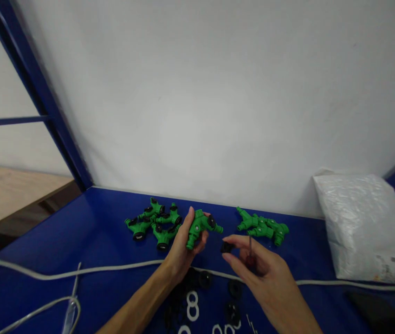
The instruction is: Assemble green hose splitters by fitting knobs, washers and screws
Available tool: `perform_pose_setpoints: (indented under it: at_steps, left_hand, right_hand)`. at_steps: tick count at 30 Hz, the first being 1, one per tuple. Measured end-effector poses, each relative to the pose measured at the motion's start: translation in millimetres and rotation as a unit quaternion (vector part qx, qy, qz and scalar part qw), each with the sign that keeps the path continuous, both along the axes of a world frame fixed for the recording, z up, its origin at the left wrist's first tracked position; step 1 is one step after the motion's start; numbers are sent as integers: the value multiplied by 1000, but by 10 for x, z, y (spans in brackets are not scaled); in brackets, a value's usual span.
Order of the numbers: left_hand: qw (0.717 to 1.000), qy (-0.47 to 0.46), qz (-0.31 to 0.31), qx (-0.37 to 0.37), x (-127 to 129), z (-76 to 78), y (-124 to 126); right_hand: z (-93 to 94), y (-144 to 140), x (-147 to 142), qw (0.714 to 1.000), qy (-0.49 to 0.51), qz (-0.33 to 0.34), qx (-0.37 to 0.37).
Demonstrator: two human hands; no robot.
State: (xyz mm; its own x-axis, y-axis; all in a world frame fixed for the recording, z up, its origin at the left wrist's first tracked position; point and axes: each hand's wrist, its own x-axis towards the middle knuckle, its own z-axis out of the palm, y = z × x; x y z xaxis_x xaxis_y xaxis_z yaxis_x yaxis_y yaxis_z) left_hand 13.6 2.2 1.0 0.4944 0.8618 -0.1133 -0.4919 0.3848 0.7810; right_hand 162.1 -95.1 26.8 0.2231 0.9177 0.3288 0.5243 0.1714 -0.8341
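Right fingers [239,240] (tips) pinch black piece [225,247].

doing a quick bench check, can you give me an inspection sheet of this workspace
Surface: blue tabletop, parts spread over it.
Job's things: loose green connectors in two groups, left and right; black rings and white rings near the front edge of the view.
Clutter: plastic bag at right; clear-handled tool at left; dark object at lower right, unclear.
Hands: left hand holds a green connector; right hand pinches a small black part, with a thin shaft also in it.
Cables: white cable runs across the tabletop; another cord loops at lower left.
Surroundings: pale wall, blue frame; spills, nothing seen.
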Motion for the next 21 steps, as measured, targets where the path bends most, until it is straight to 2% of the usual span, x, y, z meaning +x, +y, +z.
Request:
perform_pose_setpoints:
  at_steps: [4,8,11,15,21]
  left_hand:
    - [1000,19,22,2,21,-16,17]
    - [997,52,49,0,52,-47,24]
    - [995,81,58,6,71,-94,19]
    - [991,113,65,18,77,-154,11]
    - [989,133,48,44,69,-158,-6]
  right_hand:
    - [-82,289,-140,995,95,21,10]
    - [-276,361,-177,987,155,23,-18]
    - [-337,343,-164,988,153,18,-22]
    - [-309,316,-161,994,112,5,16]
    - [-293,291,-209,991,126,10,41]
